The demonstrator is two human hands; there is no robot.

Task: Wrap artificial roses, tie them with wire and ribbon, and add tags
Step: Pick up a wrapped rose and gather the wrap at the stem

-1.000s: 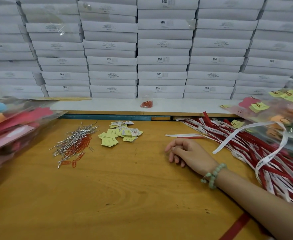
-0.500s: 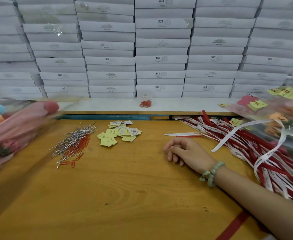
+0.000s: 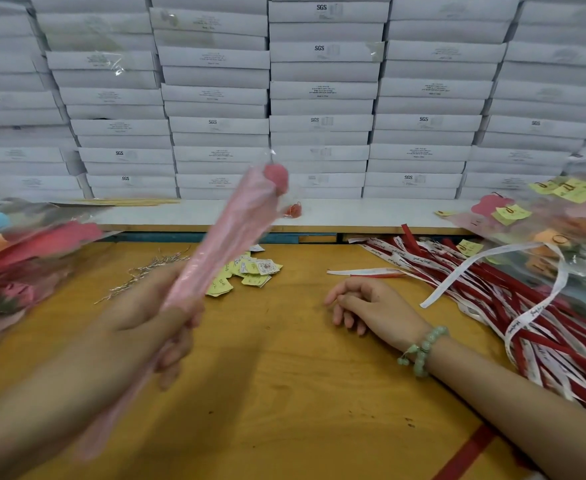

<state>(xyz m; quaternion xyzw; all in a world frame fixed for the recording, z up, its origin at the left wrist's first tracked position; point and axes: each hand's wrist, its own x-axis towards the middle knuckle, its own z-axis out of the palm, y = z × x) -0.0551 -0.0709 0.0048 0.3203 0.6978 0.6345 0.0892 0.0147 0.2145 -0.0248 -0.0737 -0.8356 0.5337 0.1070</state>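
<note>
At far left a heap of wrapped roses (image 3: 25, 258) lay on the tabletop (image 3: 284, 393). The left grip (image 3: 167, 313), out of sight a second earlier, had swung in from that heap. Its fingers were curled around the lower stem of one pink rose (image 3: 236, 216) in its wrapper, the head tilted up and away and blurred by motion. Behind it lay wire ties (image 3: 146, 271) and small tags (image 3: 253, 271). The right grip (image 3: 364, 304) rested loosely curled and empty, near the ribbons (image 3: 492, 289). Tying probably came next.
</note>
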